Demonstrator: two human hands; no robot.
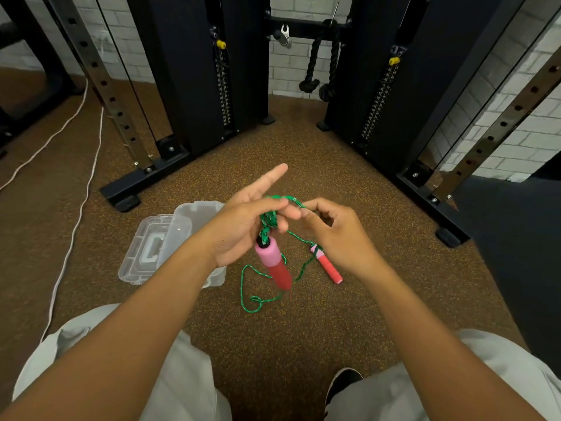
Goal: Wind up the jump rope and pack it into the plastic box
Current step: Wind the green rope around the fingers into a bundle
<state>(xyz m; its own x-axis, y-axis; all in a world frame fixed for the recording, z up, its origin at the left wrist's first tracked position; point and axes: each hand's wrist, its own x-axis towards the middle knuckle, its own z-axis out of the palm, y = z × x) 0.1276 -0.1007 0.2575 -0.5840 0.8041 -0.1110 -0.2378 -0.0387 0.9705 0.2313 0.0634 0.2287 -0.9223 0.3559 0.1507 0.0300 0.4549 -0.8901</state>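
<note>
Head view, winding in progress. The green rope (268,221) sits at the centre of the frame, gathered in several turns inside your left hand (243,229), whose thumb and lower fingers are closed on the bundle while the forefinger points free toward the upper centre. One pink-and-red handle (273,262) hangs from that bundle just below the palm; the other handle (326,262) lies on the floor (303,153) to the lower right of it, joined by loose rope that trails in a loop toward the lower centre. Your right hand (331,235) is half curled, its fingertips pinching the strand just beside the left thumb. To wind well, feed each turn with light tension, lay it flat beside the last, and keep the left thumb pressing so the coils cannot spring loose; the slack on the floor looks short, so few turns probably remain. The clear box (218,278) lies open at centre left, partly hidden by your left forearm, its lid (145,247) folded out further left. Open floor surrounds you in front; the black machine bases (145,180) at mid left and mid right stand well apart from your hands, and your knees frame the lower corners.
</note>
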